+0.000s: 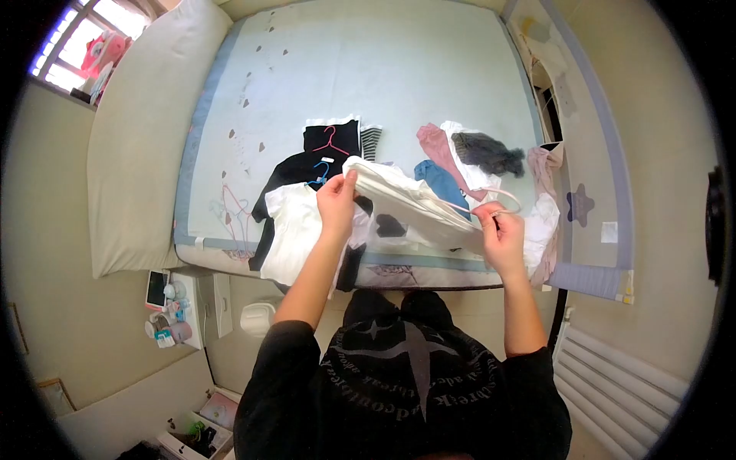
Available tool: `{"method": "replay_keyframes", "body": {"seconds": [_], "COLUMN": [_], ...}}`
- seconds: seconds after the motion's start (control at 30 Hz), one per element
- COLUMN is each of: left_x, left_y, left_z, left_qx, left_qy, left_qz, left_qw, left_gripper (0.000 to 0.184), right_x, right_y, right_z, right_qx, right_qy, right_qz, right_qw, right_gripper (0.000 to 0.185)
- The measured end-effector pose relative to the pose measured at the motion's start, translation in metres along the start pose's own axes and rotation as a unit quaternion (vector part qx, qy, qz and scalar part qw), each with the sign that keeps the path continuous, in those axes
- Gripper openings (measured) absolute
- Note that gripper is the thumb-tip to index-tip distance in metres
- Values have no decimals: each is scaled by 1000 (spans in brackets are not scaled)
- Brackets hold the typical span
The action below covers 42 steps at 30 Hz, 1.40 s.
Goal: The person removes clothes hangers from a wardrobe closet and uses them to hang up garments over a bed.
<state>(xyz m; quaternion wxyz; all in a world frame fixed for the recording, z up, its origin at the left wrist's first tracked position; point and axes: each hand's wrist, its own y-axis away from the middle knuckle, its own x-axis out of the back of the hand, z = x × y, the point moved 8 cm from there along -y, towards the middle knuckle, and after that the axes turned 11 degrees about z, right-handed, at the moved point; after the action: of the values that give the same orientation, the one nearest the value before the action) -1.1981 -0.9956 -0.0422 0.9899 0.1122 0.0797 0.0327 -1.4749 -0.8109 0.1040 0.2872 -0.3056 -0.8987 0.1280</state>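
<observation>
A white garment (414, 201) is stretched between my two hands above the front edge of the bed; its exact kind is unclear. My left hand (337, 201) is closed on its upper left end. My right hand (500, 230) pinches the other end, together with a pale pink looped piece (502, 193) that looks like a hanger. Beside my left hand lie a white short-sleeved top (295, 230) and a black garment (291, 172) with a blue hanger (320, 175). Behind them is a folded black garment (318, 138) with a pink hanger (331, 142).
Past my right hand is a heap with a dark grey garment (487, 152), a pink one (441, 149) and a blue one (438, 182). Pink hangers (234, 215) lie at the left. A bed rail (586, 176) borders the right side, a long pillow (153, 146) the left.
</observation>
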Motion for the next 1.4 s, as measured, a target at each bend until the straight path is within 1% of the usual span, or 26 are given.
{"method": "replay_keyframes", "body": {"seconds": [0.07,0.1,0.17,0.2,0.33,0.37,0.43,0.47,0.53,0.63,0.67,0.73,0.77,0.83,0.87,0.93,0.97,1.07,1.1,1.17,1.2,1.27,1.37,1.4], "left_x": [6,6,4,2,16,22,35,35,34,28,25,18,17,11,-1,-18,-27,-35,-35,-34,-33,-29,-26,-28], "left_y": [-3,-1,-2,-2,-11,-14,-20,-21,-22,-23,-21,-16,-13,-9,-7,-1,4,-3,-3,-6,-7,-7,-6,-2], "left_z": [6,11,9,8,9,8,7,6,4,-4,3,17,32,62,72,87,97,91,98,106,111,123,137,142], "left_qx": [15,49,95,118,27,21,10,10,10,-4,-13,-30,-91,-212,-268,-371,-357,-250,-277,-296,-305,-319,-336,-352], "left_qy": [47,90,135,157,71,69,65,58,43,-97,-77,-37,-77,-156,-186,-242,-224,-385,-362,-364,-365,-329,-297,-309], "left_qz": [29,23,-14,-32,21,35,63,48,16,-55,-56,-57,-40,-5,-72,-202,-201,-307,-286,-291,-293,-281,-275,-282], "left_qw": [998,994,986,980,997,997,996,997,999,994,995,997,992,965,942,873,884,834,843,834,829,843,850,837], "left_gripper": [27,26,24,23,20,19,19,19,19,17,18,26,31,41,44,51,39,27,17,17,16,14,13,13], "right_x": [-3,-5,-8,-8,-4,-3,1,4,1,-1,-1,0,1,3,3,3,3,7,8,8,8,6,-2,0], "right_y": [0,0,0,0,0,0,-3,-4,-3,-2,-2,-2,-2,-3,-4,-4,-5,-6,-6,-6,-6,-5,-3,-4], "right_z": [-5,-7,-8,-5,18,24,23,22,27,28,28,26,26,24,23,20,19,21,20,18,16,11,14,12], "right_qx": [19,25,38,10,-96,-121,-106,-99,-104,-105,-103,-93,-88,-92,-94,-85,-81,-90,-88,-84,-72,-48,-70,-64], "right_qy": [24,29,40,20,-71,-96,-83,-77,-100,-99,-92,-97,-98,-95,-94,-111,-119,-112,-112,-112,-89,-42,6,-14], "right_qz": [-16,-16,-15,-12,-4,-2,20,30,20,15,14,18,20,9,3,7,9,11,8,2,-10,-36,-83,-62], "right_qw": [999,999,998,1000,993,988,991,992,989,989,990,991,991,991,991,990,990,990,990,990,993,997,994,996], "right_gripper": [17,17,17,17,18,19,19,20,20,21,21,22,22,22,22,22,22,21,21,21,20,19,18,19]}}
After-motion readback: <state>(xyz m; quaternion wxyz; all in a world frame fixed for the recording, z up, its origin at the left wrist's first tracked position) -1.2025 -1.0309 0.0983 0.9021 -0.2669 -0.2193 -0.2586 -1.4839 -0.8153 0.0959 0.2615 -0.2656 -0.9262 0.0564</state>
